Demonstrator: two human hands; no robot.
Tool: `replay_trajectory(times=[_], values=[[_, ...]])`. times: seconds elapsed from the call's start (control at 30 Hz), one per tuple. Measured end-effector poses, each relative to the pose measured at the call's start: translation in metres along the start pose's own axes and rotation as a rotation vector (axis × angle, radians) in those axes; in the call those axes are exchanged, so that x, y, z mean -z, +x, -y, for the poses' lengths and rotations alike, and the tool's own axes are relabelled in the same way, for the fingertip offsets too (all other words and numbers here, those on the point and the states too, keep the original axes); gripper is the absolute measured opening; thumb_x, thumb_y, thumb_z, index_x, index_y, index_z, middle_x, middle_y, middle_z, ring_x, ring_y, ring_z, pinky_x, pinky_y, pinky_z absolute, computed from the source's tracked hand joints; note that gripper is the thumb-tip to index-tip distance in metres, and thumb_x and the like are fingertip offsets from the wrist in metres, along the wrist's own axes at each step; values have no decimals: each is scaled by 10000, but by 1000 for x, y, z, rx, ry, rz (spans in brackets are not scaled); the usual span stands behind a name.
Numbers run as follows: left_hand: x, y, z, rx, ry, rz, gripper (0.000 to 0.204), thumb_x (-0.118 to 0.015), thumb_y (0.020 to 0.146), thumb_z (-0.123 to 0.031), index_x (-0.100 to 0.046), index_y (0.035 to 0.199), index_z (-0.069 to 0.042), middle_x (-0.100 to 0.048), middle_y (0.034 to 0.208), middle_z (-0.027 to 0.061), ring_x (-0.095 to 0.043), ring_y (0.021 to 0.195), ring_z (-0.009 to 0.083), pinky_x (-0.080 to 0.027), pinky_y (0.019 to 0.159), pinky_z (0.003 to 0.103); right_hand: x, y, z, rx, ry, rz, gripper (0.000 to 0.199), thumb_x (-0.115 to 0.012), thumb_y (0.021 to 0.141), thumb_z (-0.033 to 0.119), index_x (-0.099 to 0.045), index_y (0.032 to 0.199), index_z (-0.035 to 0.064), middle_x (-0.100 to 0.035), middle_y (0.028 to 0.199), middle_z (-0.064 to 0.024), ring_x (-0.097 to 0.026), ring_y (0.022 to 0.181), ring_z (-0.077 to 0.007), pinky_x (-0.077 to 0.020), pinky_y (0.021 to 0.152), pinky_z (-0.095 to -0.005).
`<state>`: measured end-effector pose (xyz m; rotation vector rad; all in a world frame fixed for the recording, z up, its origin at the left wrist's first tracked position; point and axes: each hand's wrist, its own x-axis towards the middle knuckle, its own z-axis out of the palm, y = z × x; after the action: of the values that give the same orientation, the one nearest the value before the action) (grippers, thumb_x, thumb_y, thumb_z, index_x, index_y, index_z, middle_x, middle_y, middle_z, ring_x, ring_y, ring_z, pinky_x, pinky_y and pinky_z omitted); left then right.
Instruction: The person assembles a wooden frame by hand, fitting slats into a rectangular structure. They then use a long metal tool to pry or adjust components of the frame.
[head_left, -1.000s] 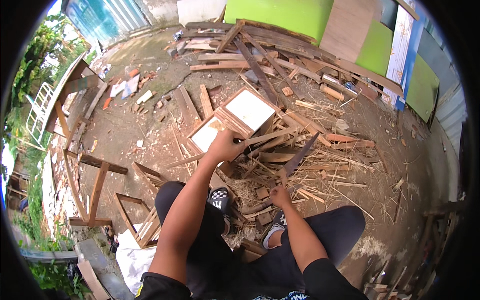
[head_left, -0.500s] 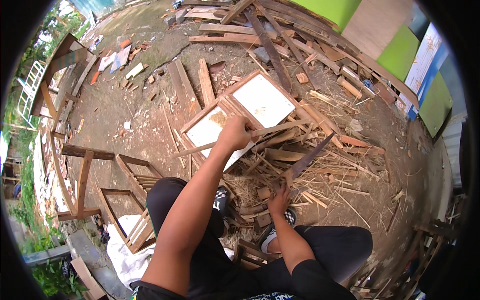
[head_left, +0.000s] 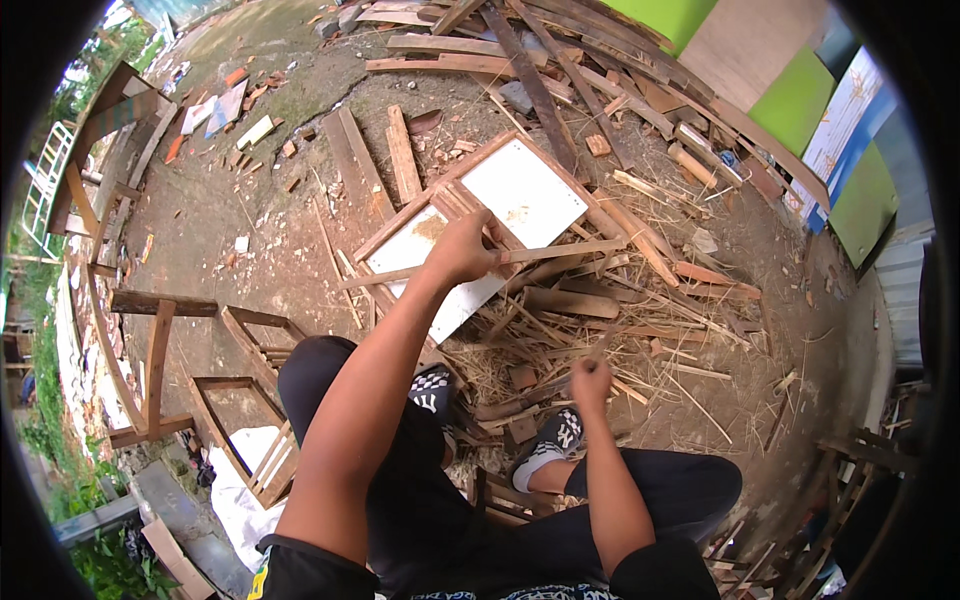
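Note:
My left hand [head_left: 465,250] is closed around a thin wooden strip [head_left: 570,250], which lies crosswise above a wood-framed white panel [head_left: 525,195]. Sawdust covers patches of the panel's white faces. My right hand [head_left: 591,385] is a closed fist to the right, above the straw and scraps near my shoe. A hand saw [head_left: 601,347] is in that fist, turned nearly edge-on, so its blade shows only as a faint thin shape. The gap between the two hands is filled by wood offcuts [head_left: 570,303].
Long planks [head_left: 450,62] are piled at the far side, with green boards [head_left: 790,100] at the far right. Wooden frames [head_left: 225,440] stand at my left beside a white sack [head_left: 240,505]. My checkered shoes [head_left: 548,445] rest among scraps of wood and straw.
My right hand has shifted slightly right and lifted the hand saw, whose blade has turned from broadside to nearly edge-on. My left hand still holds the strip in about the same place.

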<state>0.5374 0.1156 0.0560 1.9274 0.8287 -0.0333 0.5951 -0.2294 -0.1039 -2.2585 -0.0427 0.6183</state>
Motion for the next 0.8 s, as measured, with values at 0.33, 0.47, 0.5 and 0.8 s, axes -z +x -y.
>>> replay_trajectory(times=[0.33,0.47,0.5,0.8], values=[[3,-17,-20,-39,252,-75,246,-842,834,-174,-698,920,6,-745,837,180,-731,821,305,-553,723,411,130,-91,97,606,869,-141,188,-557,968,169,-525,817,63,-523,700,-52,-504,602,-138,-382,553,-266],[4,-19,-25,-29,219,-41,199,-818,852,-166,-724,898,3,-755,862,186,-738,838,310,-555,738,414,98,-113,91,565,903,107,398,-496,1066,349,-514,791,61,-474,626,-16,-420,515,-100,-320,487,-262],[5,-19,-23,-24,204,-41,190,-813,856,-159,-723,900,3,-757,864,185,-741,836,306,-555,734,413,84,-112,85,557,872,196,439,-481,1076,378,-506,772,62,-453,602,-5,-394,490,-95,-312,477,-261],[-1,-19,-1,-148,93,-92,173,-803,875,-141,-709,876,4,-768,840,157,-753,829,275,-568,753,385,41,-133,103,414,705,380,373,-461,1023,236,-458,708,37,-423,570,-26,-370,475,-101,-279,469,-289]])
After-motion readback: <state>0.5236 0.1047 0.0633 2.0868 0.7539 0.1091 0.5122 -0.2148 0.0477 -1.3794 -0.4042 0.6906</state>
